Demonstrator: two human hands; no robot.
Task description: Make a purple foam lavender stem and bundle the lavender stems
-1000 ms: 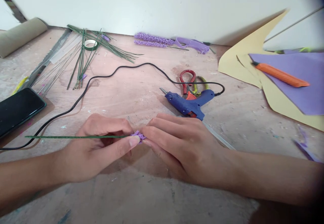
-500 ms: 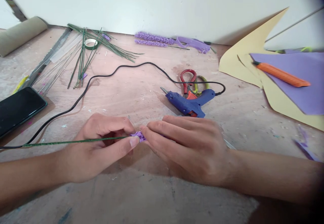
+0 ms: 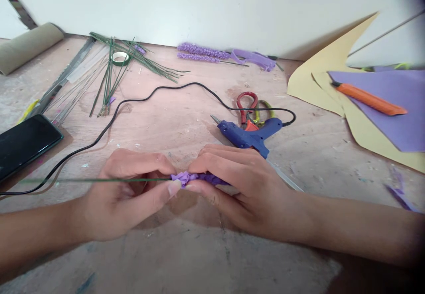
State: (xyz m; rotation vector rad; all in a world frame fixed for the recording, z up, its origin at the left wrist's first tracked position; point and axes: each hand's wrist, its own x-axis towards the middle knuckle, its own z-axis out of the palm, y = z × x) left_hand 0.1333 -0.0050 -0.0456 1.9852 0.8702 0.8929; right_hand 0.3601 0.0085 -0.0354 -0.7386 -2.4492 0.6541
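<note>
Between my hands lies a purple paper flower spike (image 3: 184,178) on a thin green stem (image 3: 109,180) that runs out to the left. My left hand (image 3: 124,192) pinches the flower's lower end where the stem enters it. The thumb and fingers of my right hand (image 3: 245,187) close on the same flower a little further right, and its far part disappears beneath my palm. Just beyond my right hand rests a blue glue gun (image 3: 244,137), with a clear glue stick (image 3: 285,178) showing behind it.
Red-handled pliers (image 3: 247,103) lie behind the glue gun, whose black cord (image 3: 156,91) loops leftward. Green wire stems (image 3: 152,61), a tape roll (image 3: 120,58) and finished purple flowers (image 3: 202,51) line the back. A phone (image 3: 29,145) is left; an orange cutter (image 3: 370,98) lies on purple paper (image 3: 398,125).
My right hand has rolled back, so its thumb now shows under the flower and more purple is exposed. The green stem has shifted slightly and its left end looks blurred.
</note>
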